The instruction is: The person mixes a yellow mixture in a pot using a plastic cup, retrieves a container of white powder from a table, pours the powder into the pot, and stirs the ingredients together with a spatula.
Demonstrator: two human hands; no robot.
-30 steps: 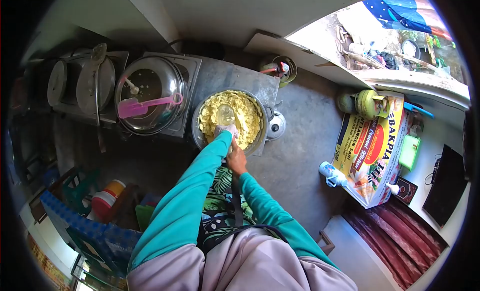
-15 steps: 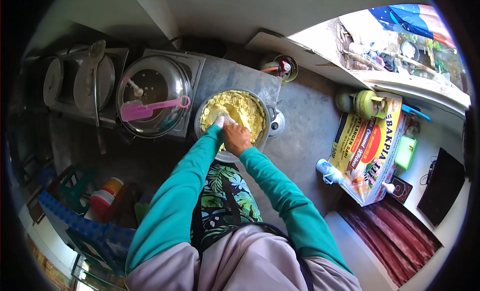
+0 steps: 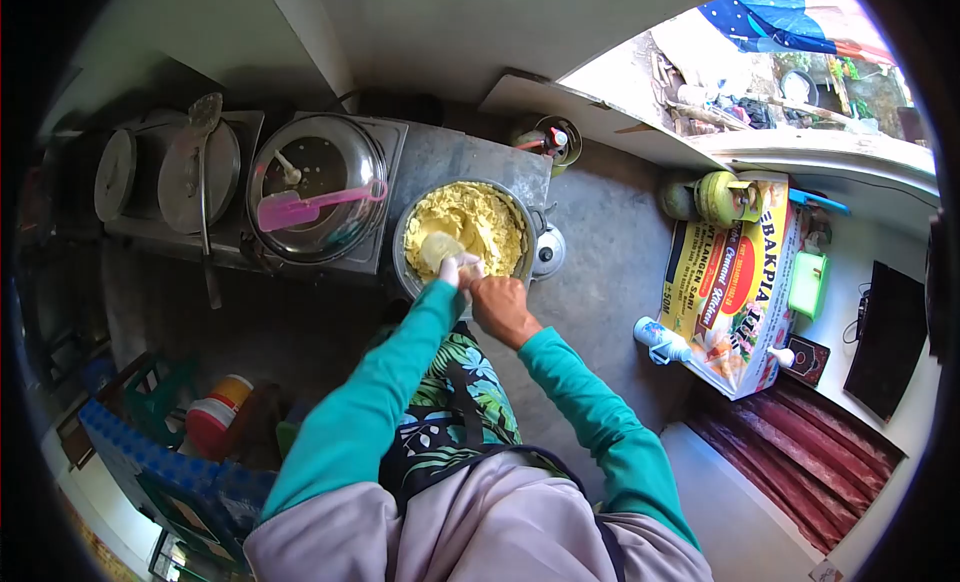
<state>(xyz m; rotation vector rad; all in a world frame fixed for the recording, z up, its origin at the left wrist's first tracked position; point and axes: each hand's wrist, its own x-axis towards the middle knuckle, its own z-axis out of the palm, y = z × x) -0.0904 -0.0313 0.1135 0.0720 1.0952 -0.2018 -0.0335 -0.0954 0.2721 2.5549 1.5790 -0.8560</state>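
Observation:
A wide metal pot (image 3: 404, 267) stands in front of me, filled with crumbly yellow mash (image 3: 490, 217). Over its near side is my left hand (image 3: 455, 269), which seems covered by a pale, see-through plastic glove (image 3: 440, 248). The glove's far end reaches to the mash, and the fingers inside cannot be made out. My right hand (image 3: 503, 308), bare and closed, is at the pot's near rim. Its fingertips pinch whitish plastic beside my left wrist, apparently the edge of the glove.
Left of the pot, a stove (image 3: 385, 142) bears a large lidded pan (image 3: 340, 232) with a pink spatula (image 3: 310, 208) on top. A long ladle (image 3: 205, 182) lies across further lids. A small lid (image 3: 548, 252) sits right of the pot. A printed box (image 3: 715, 302) and gas cylinder (image 3: 725, 197) are at right.
Both hands have drawn back from the middle of the pot towards its near rim. The right hand has moved lower and slightly right, uncovering more mash. The view has shifted a little.

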